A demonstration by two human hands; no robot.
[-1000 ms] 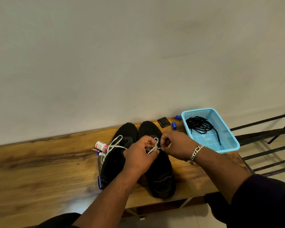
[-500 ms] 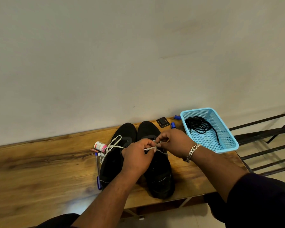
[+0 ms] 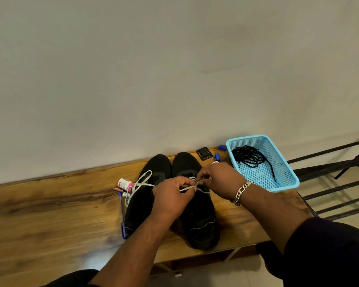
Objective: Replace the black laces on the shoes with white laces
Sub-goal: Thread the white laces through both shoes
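Observation:
Two black shoes stand side by side on the wooden bench, toes toward the wall: the left shoe [image 3: 141, 206] and the right shoe [image 3: 201, 222]. Over the right shoe's tongue, my left hand [image 3: 171, 196] pinches one stretch of a white lace [image 3: 188, 188], and my right hand [image 3: 220, 180] pinches it just beyond. Another white lace [image 3: 141, 182] loops loosely off the left shoe toward the left. The black laces [image 3: 250, 157] lie coiled in the blue basket [image 3: 286, 183].
The wooden bench [image 3: 50, 214] runs left from the shoes. A small white-and-pink bottle [image 3: 124, 183], pens and a blue pen [image 3: 123, 216] lie left of the shoes. A black square object [image 3: 204, 153] and blue caps sit near the wall. A dark metal rack [image 3: 336, 183] stands right.
Both hands have drawn slightly apart, pulling the white lace taut between them over the right shoe. The earlier bunched loop at the fingers has straightened out.

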